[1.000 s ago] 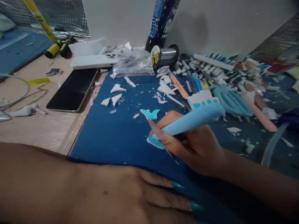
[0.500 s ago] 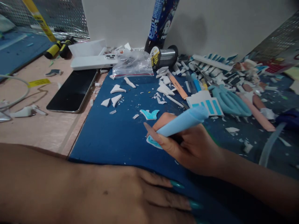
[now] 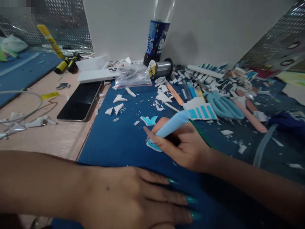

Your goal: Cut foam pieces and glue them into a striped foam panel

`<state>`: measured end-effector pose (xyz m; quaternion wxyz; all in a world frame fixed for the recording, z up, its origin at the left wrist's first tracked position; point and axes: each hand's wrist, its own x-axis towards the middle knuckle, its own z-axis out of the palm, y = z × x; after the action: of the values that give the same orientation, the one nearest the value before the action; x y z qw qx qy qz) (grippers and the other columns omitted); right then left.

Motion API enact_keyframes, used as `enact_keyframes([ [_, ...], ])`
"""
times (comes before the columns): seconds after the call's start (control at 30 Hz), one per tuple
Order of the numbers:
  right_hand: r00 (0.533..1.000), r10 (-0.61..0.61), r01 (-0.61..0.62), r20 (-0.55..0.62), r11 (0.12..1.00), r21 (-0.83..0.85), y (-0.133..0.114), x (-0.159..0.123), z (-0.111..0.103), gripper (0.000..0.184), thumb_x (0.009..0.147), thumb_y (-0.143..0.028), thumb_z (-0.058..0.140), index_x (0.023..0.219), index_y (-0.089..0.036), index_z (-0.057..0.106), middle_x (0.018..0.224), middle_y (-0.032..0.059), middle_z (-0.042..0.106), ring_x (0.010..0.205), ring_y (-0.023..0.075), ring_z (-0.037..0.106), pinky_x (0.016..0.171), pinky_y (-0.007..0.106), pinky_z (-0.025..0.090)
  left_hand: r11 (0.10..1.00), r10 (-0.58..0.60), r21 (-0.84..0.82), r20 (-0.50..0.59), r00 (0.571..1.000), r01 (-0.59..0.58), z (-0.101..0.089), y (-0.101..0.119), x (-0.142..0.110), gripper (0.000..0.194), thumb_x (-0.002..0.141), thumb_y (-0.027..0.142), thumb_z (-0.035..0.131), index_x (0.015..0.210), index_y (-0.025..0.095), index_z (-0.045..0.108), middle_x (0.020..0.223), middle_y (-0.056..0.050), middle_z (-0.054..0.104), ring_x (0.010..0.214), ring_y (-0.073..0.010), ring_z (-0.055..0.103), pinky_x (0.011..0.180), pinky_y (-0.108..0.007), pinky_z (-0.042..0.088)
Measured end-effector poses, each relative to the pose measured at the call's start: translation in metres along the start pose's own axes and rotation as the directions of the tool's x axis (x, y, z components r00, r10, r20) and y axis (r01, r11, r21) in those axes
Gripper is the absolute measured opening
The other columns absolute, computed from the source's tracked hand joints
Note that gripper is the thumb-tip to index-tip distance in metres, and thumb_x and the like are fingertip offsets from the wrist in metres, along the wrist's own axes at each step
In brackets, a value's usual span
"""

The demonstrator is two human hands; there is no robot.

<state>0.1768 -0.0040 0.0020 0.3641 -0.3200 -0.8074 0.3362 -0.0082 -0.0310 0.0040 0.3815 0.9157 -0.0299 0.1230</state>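
Right hand (image 3: 188, 148) gripping light-blue cylindrical tool (image 3: 172, 124) over flat, white-edged turquoise piece (image 3: 153, 146). Left hand (image 3: 130, 197) lying palm-down, fingers parted, on blue mat (image 3: 114, 136).

From the wearer's head, a single camera is looking forward and down, hanging close over the left hand (image 3: 119, 190) at lower center and facing a pale wall (image 3: 209, 28) across the top.

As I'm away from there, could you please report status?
Right hand holds light-blue tool at blue-and-white piece. Left hand palm-down over blue mat. White scraps beyond; right hand partly hides the piece.
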Motion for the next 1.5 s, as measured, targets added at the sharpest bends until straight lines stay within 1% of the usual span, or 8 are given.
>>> enact_keyframes([
  [0.07,0.985,0.116,-0.096,-0.125,0.983,0.154,-0.003,-0.001,-0.001,0.015,0.091,-0.026,0.049,0.078,-0.02,0.055,0.049,-0.0065,0.045,0.038,0.0056,0.042,0.036,0.019,0.034,0.995,0.067,0.088,-0.232,0.97,-0.048,-0.004,-0.001,-0.005,0.032,0.089,0.022,0.047,0.119,0.013,0.047,0.125,-0.01,0.06,0.125,-0.0169,0.048,0.11,-0.027,0.035],
  [0.17,0.922,0.26,-0.11,-0.287,0.886,0.45,-0.006,-0.002,-0.003,0.017,0.091,-0.036,0.049,0.082,-0.022,0.053,0.043,-0.0091,0.042,0.028,0.0046,0.036,0.026,0.017,0.028,0.984,0.114,0.18,-0.684,0.721,0.014,-0.01,-0.008,-0.008,0.038,0.075,0.019,0.069,0.104,0.021,0.045,0.122,-0.004,0.055,0.12,-0.0163,0.048,0.104,-0.027,0.04],
  [0.23,0.904,0.286,-0.069,-0.316,0.829,0.555,-0.009,-0.002,-0.004,0.014,0.09,-0.036,0.052,0.084,-0.022,0.051,0.047,-0.0084,0.048,0.029,0.0058,0.042,0.025,0.017,0.032,0.994,-0.052,0.008,-0.828,0.558,0.105,-0.011,-0.015,-0.004,0.041,0.072,0.015,0.073,0.098,0.023,0.041,0.13,-0.004,0.044,0.126,-0.0185,0.041,0.105,-0.033,0.038],
  [0.3,0.91,0.269,-0.033,-0.314,0.804,0.593,-0.011,-0.003,-0.005,0.013,0.088,-0.032,0.054,0.083,-0.022,0.049,0.051,-0.0067,0.054,0.034,0.008,0.05,0.028,0.018,0.04,0.959,-0.28,-0.258,-0.811,0.514,0.116,-0.012,-0.021,0.002,0.036,0.078,0.015,0.068,0.093,0.023,0.037,0.135,-0.005,0.039,0.13,-0.0201,0.038,0.106,-0.039,0.037],
  [0.43,0.943,0.226,-0.019,-0.246,0.772,0.636,-0.012,-0.006,-0.006,0.017,0.089,-0.029,0.055,0.077,-0.021,0.045,0.056,-0.0059,0.057,0.04,0.0084,0.056,0.035,0.019,0.047,0.812,-0.509,-0.583,-0.677,0.532,0.035,-0.016,-0.027,0.012,0.036,0.079,0.016,0.067,0.083,0.022,0.032,0.125,-0.005,0.053,0.117,-0.0203,0.054,0.098,-0.04,0.046],
  [0.83,0.99,0.127,-0.081,-0.063,0.87,0.487,-0.009,-0.005,-0.005,0.019,0.088,-0.029,0.055,0.075,-0.02,0.044,0.052,-0.0079,0.044,0.043,0.0063,0.043,0.04,0.018,0.037,0.668,-0.719,-0.722,-0.562,0.409,0.181,-0.021,-0.022,0.015,0.041,0.064,0.01,0.071,0.069,0.02,0.032,0.068,0.007,0.054,0.067,-0.0086,0.057,0.06,-0.02,0.049],
  [1.37,0.882,0.224,0.065,-0.415,0.814,0.577,-0.01,0.0,-0.028,0.02,0.084,-0.031,0.057,0.068,-0.021,0.054,0.041,-0.0056,0.049,0.025,0.0067,0.037,0.024,0.018,0.024,0.751,-0.627,-0.535,-0.392,0.673,0.388,-0.02,-0.023,0.014,0.032,0.076,0.008,0.061,0.073,0.022,0.033,0.108,-0.008,0.068,0.118,-0.0216,0.055,0.087,-0.037,0.05],
  [1.5,0.885,0.236,0.047,-0.401,0.812,0.582,-0.009,-0.002,-0.022,0.02,0.085,-0.031,0.058,0.069,-0.021,0.053,0.042,-0.0056,0.051,0.027,0.0072,0.039,0.024,0.017,0.026,0.791,-0.612,-0.364,-0.466,0.639,0.492,-0.021,-0.024,0.014,0.032,0.074,0.011,0.064,0.072,0.022,0.034,0.114,-0.009,0.064,0.112,-0.0236,0.057,0.085,-0.039,0.049],
])
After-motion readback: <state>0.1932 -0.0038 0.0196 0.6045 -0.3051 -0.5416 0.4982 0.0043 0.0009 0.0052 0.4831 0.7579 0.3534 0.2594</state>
